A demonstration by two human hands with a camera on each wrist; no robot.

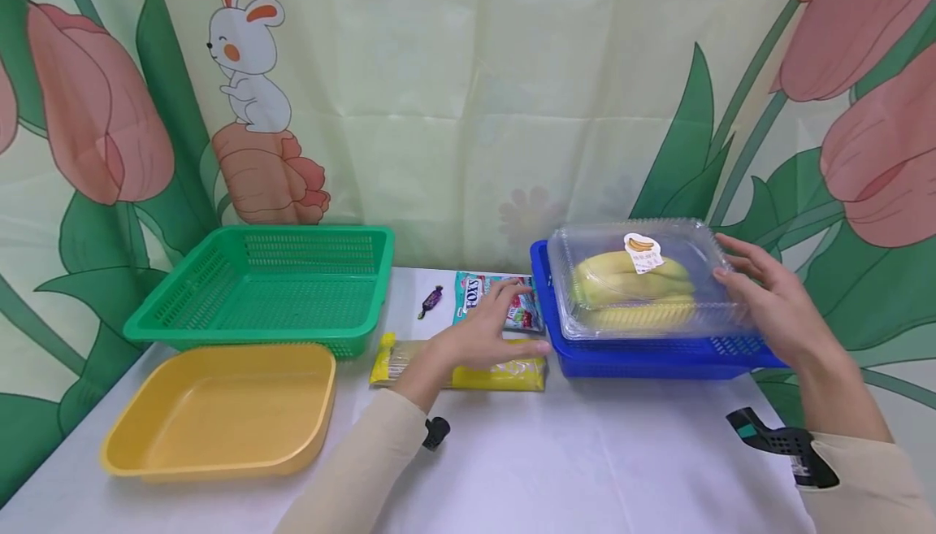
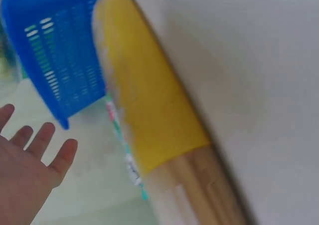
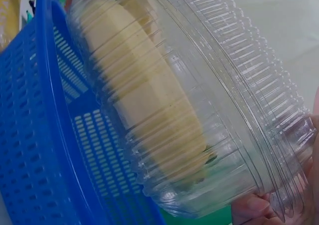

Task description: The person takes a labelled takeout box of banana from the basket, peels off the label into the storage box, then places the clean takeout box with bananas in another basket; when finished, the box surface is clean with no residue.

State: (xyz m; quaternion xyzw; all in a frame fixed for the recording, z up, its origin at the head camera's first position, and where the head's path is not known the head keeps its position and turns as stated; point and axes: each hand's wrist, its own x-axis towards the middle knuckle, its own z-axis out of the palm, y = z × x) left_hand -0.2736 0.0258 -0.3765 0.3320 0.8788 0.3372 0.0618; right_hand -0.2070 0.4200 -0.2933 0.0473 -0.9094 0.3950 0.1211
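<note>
Seating clear banana clamshell (image 1: 638, 280) in blue basket (image 1: 643, 355); right hand (image 1: 768, 298) probably pinching its edge. Left hand (image 1: 483, 331) open, hovering over yellow packet (image 1: 459, 365). Next: clean release.

Left hand (image 1: 478, 337) covers middle of yellow snack packet (image 1: 512, 373) and lower edge of candy bag (image 1: 486, 294); bag print only partly legible. Small purple wrapped candy (image 1: 431, 300) too small to read. Bananas (image 1: 632, 290) blurred behind ribbed clear clamshell box (image 1: 643, 278); label text on lid sticker (image 1: 643, 253) illegible. Right wrist view: right hand (image 3: 271, 207) cut off at bottom right corner, only fingertips show under box rim. Left wrist view: blue basket (image 2: 55, 50) cut by top edge, packet blurred.
</note>
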